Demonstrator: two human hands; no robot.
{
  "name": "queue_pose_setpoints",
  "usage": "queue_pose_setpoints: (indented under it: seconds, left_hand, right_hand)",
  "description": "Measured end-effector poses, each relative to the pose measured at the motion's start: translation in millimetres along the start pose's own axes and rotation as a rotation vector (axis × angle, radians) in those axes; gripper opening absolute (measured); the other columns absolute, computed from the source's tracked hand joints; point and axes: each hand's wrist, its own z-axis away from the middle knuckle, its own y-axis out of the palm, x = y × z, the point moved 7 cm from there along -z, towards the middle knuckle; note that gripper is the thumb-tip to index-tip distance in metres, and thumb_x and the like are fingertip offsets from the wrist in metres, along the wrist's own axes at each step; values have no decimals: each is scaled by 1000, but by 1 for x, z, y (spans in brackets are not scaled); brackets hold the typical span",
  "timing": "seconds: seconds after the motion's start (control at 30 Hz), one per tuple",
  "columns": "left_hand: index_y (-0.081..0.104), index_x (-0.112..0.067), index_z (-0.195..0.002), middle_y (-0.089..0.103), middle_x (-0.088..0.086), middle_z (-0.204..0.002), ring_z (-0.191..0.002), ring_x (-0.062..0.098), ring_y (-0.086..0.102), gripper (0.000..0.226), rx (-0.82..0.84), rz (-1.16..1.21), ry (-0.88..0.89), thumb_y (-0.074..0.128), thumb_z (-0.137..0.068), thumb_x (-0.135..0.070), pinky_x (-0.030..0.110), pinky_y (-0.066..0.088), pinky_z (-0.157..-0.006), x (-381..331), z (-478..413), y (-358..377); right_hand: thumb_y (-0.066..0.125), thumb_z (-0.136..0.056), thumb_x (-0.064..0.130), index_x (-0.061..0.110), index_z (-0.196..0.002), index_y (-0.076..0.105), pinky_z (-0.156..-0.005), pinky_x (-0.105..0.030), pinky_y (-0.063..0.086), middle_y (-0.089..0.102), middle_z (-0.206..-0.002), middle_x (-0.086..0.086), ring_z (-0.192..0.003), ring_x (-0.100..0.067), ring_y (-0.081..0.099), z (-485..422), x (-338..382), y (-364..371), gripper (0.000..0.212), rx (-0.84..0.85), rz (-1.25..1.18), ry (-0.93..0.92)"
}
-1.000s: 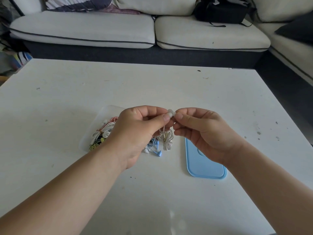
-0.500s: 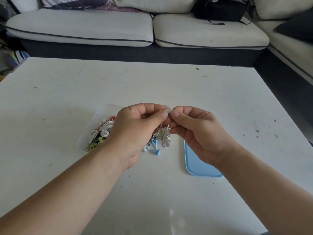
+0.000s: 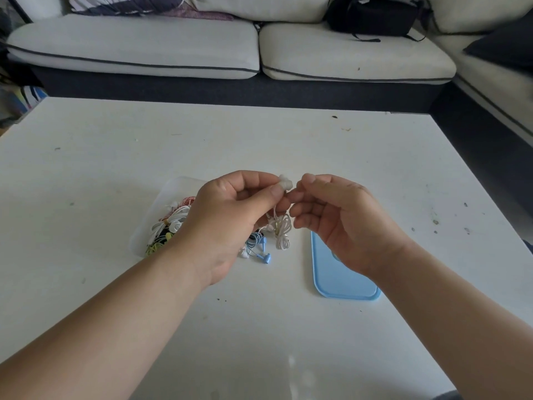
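My left hand pinches a white earbud between thumb and forefinger above the table. Its coiled white cable hangs below the pinch. My right hand is just right of the earbud, palm turned toward me, fingers loosely curled. Its fingertips sit right at the bud's end, and contact is unclear. A clear plastic box holding several bundled earphones in white, red and yellow lies behind my left hand. Blue earphones lie on the table beside it.
A light blue lid lies flat under my right wrist. The white table has small dark specks. Beyond its far edge stands a pale sofa with a black bag on it.
My right hand has loosened its pinch on the earbud and drawn slightly right, its palm now showing. My left hand keeps its hold.
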Motion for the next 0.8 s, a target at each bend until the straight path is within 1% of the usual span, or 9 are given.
queue_pose_setpoints:
  seconds: [0.1,0.2,0.3,0.4,0.43,0.5,0.57,0.67,0.8]
  left_hand:
    - [75,-8,-103,79,14,-103,-94,27,75,36,22,1,-4,81,-71,-23,53,55,-103,1,1,2]
    - [76,-11,-102,79,14,-103,-95,28,75,40,37,-23,-7,82,-66,-27,54,53,-105,2,1,1]
    - [74,-9,-106,79,13,-101,-89,24,76,37,52,-12,-12,78,-72,-21,47,58,-98,4,-1,1]
    - [72,-5,-110,77,13,-97,-80,18,73,38,63,14,-33,77,-75,-19,37,62,-82,6,-2,2]
    - [71,-4,-112,76,13,-96,-78,18,71,40,70,31,-44,77,-75,-18,34,61,-77,6,-2,2]
    - [70,-2,-116,76,13,-98,-76,17,70,41,86,68,-63,76,-78,-15,31,62,-76,7,-2,3]
    - [70,-1,-117,76,11,-99,-76,16,69,40,100,85,-79,74,-80,-15,29,61,-74,8,-3,4]
    - [73,0,-115,76,9,-95,-75,15,67,31,103,54,-87,72,-87,-13,26,59,-70,9,-2,4]
    - [71,-1,-116,74,5,-85,-74,18,70,23,19,37,-78,70,-94,-10,30,61,-70,8,-4,-3]
  right_hand:
    - [66,-90,10,1,-94,67,-64,-30,56,71,-89,-25,-71,-26,66,1,-2,0,9,24,29,-13]
    - [70,-84,12,2,-92,68,-65,-29,56,71,-88,-23,-72,-26,65,2,-3,1,12,52,61,-19]
    - [72,-86,8,2,-92,66,-63,-29,55,71,-87,-22,-69,-23,65,1,-5,0,10,46,93,-11]
    - [70,-86,8,6,-94,66,-62,-30,54,69,-86,-18,-70,-26,63,-1,-3,-4,9,21,73,-13]
    - [68,-88,7,6,-98,67,-62,-31,54,68,-88,-17,-71,-27,63,-1,-1,-5,10,19,46,-13]
    - [61,-94,0,6,-113,68,-64,-33,55,69,-96,-16,-73,-27,63,-1,1,-5,21,42,25,-23]
    - [56,-96,-7,5,-121,67,-67,-33,55,71,-97,-13,-74,-24,64,-1,1,-3,30,79,70,-41]
    - [58,-94,-9,-1,-114,70,-67,-30,55,71,-89,-12,-72,-20,63,-1,-2,-4,25,76,147,-53]
    - [69,-88,0,-3,-104,72,-66,-29,55,67,-80,-13,-68,-20,63,-3,-2,-10,17,12,139,-38]
